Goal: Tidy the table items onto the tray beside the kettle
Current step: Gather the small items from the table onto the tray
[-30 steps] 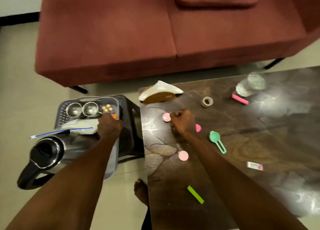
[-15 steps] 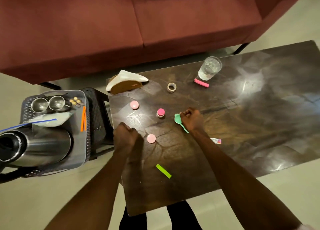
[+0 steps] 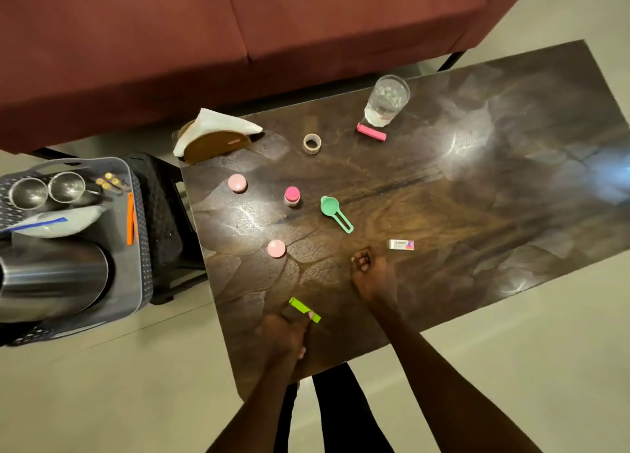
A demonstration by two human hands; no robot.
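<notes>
Green plastic is the item in hand: I see the left hand (image 3: 284, 331) at the table's near edge, at 6 o'clock of the tabletop, with its fingertips on the near end of the green clip (image 3: 304, 309). The clip lies flat and angled, its far end pointing to 10 o'clock. I judge this a pinch just forming; whether the thumb is under the clip I cannot tell.

Risk 1: the clip is thin and flat on a glossy table (image 3: 443, 193). A pinch taken from above could skid it toward 6 o'clock and over the near edge, onto the floor.

Risk 2: the tray (image 3: 136, 234) stands well apart at 9 o'clock, on a lower stand across a gap. A loose grip during the carry could drop the clip into that gap.

Risk 3: the kettle (image 3: 54, 275) lies across most of the tray. I expect the free strip near the orange stick (image 3: 130, 222) to be the only easy landing spot.

The right hand (image 3: 371, 275) hovers at 3 o'clock of the left, fingers curled, holding nothing that I can see. Its forearm runs back to 5 o'clock. The green scoop (image 3: 335, 213) lies at its 11 o'clock, the small white packet (image 3: 401, 244) just beside at 2 o'clock.

Three pink caps (image 3: 276, 248), the tape roll (image 3: 312, 143), the pink bar (image 3: 371, 132) and the glass (image 3: 387, 99) remain farther out toward 12 o'clock.
</notes>
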